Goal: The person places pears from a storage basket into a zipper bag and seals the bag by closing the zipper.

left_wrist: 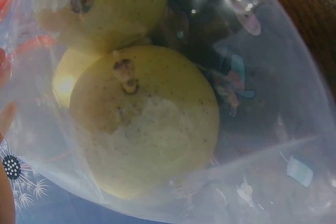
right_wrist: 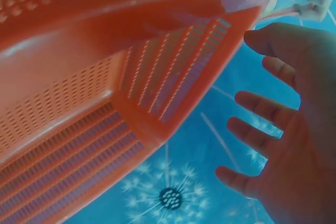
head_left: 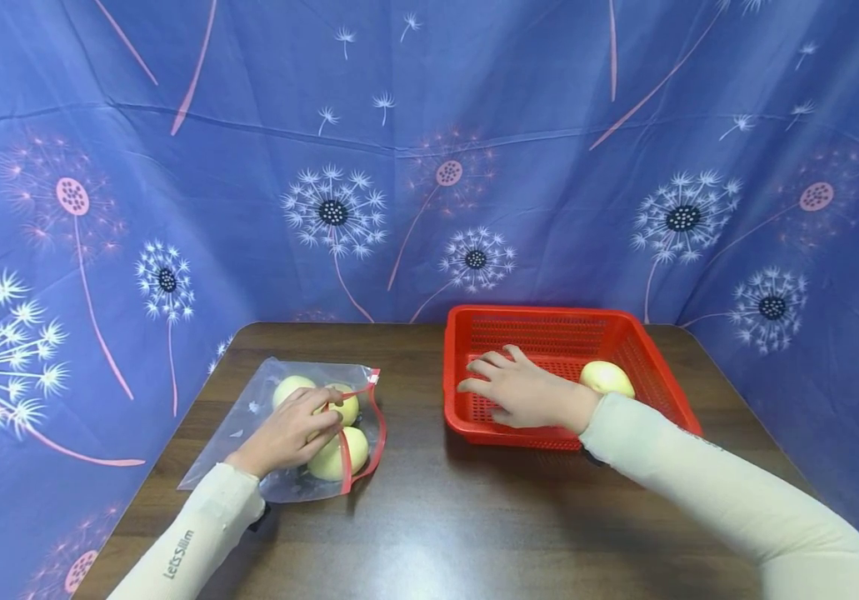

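A clear zip bag with a red-edged mouth lies at the left of the table, holding round yellow-green fruits. My left hand lies over the bag, its curled fingers gripping the upper lip where the red strip bends to them. Close up in the left wrist view, one speckled fruit with a brown stem hollow shows through the plastic. My right hand is over the red plastic basket, fingers spread and holding nothing. One pale yellow fruit sits in the basket near my right wrist.
The dark wooden table carries both bag and basket, which stand apart. A blue curtain with dandelion prints hangs right behind the table and along its sides. The basket stands near the back edge.
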